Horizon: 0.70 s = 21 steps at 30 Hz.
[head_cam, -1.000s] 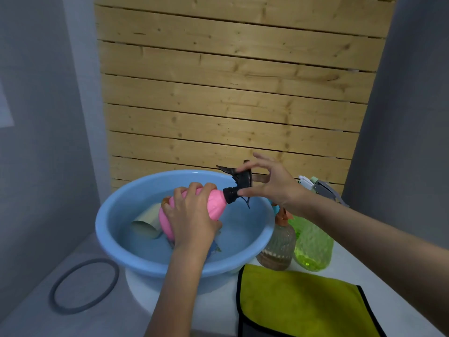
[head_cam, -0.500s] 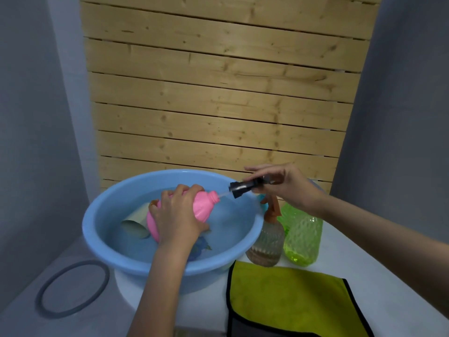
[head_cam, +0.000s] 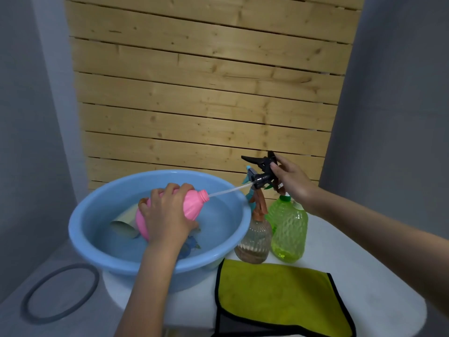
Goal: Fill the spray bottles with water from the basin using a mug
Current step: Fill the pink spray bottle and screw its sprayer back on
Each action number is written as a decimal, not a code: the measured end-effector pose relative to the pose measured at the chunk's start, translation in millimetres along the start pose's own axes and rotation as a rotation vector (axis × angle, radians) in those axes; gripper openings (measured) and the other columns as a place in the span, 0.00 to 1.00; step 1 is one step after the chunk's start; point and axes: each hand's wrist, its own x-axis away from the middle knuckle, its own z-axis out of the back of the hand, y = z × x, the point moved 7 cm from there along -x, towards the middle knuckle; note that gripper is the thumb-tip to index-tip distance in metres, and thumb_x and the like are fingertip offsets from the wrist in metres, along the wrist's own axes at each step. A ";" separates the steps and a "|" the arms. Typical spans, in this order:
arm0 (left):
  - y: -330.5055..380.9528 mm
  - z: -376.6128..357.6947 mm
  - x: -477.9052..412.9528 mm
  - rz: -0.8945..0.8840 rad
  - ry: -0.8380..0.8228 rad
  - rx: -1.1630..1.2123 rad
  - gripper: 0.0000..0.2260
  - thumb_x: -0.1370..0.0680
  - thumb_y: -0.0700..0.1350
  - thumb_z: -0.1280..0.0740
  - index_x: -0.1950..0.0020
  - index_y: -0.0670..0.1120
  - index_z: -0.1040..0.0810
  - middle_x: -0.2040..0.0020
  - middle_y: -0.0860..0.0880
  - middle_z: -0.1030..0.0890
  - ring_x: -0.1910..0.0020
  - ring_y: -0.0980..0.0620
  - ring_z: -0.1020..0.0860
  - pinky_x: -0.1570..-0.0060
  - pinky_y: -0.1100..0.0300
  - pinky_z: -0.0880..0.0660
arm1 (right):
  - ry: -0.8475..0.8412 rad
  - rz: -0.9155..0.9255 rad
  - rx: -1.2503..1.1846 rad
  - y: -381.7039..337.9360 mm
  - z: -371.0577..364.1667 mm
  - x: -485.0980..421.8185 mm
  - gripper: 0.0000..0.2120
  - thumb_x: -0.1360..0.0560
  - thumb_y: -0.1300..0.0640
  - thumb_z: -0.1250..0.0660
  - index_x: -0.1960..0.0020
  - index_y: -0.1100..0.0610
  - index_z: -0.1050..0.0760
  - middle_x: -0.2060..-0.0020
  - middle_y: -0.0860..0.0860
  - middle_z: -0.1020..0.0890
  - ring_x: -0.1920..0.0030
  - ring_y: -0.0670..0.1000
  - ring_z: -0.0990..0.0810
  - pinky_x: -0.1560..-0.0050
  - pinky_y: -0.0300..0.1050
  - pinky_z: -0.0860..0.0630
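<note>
While the left hand [head_cam: 167,215] curls its fingers [head_cam: 170,188] round the ribbed pink bottle [head_cam: 194,205], tilted over the round blue basin [head_cam: 80,224] at the table's [head_cam: 364,263] left edge, the right hand [head_cam: 291,183] pinches the black sprayer [head_cam: 262,171], its thin tube [head_cam: 228,190] reaching the bottle's open neck.

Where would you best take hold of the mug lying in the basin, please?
Probably around its body, reaching down from above on the left: the mug lies on its side in the basin, mouth toward the camera, no handle showing, and the left hand holding the pink bottle blocks its right.
</note>
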 end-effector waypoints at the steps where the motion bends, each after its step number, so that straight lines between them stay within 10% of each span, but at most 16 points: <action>1: 1.9 0.7 0.3 -0.010 0.005 -0.005 0.33 0.39 0.54 0.22 0.37 0.60 0.30 0.40 0.56 0.27 0.39 0.46 0.32 0.41 0.47 0.35 | 0.056 -0.008 0.012 1.8 5.8 -2.0 0.17 0.16 0.55 0.48 0.28 0.51 0.35 0.53 0.52 0.24 0.64 0.48 0.29 0.69 0.38 0.35; 9: 3.1 2.5 1.1 -0.003 0.006 -0.001 0.32 0.40 0.53 0.22 0.38 0.60 0.29 0.40 0.55 0.27 0.40 0.45 0.31 0.42 0.46 0.36 | 0.327 -0.201 0.191 16.0 45.4 -4.9 0.18 0.17 0.58 0.52 0.35 0.57 0.28 0.47 0.60 0.23 0.53 0.55 0.27 0.58 0.46 0.33; 14: 19.1 4.5 5.8 -0.046 0.017 -0.002 0.32 0.40 0.52 0.22 0.38 0.60 0.29 0.40 0.55 0.26 0.41 0.45 0.31 0.42 0.47 0.36 | 0.229 -0.311 0.249 23.5 45.4 16.1 0.16 0.21 0.62 0.49 0.47 0.63 0.23 0.67 0.55 0.27 0.66 0.55 0.30 0.67 0.46 0.34; 21: 45.6 9.8 8.7 -0.131 0.145 0.028 0.31 0.43 0.49 0.23 0.40 0.58 0.26 0.43 0.54 0.24 0.43 0.45 0.30 0.42 0.47 0.37 | 0.058 -0.273 0.382 45.3 31.9 35.2 0.17 0.20 0.60 0.49 0.39 0.68 0.27 0.57 0.57 0.28 0.68 0.47 0.35 0.68 0.40 0.36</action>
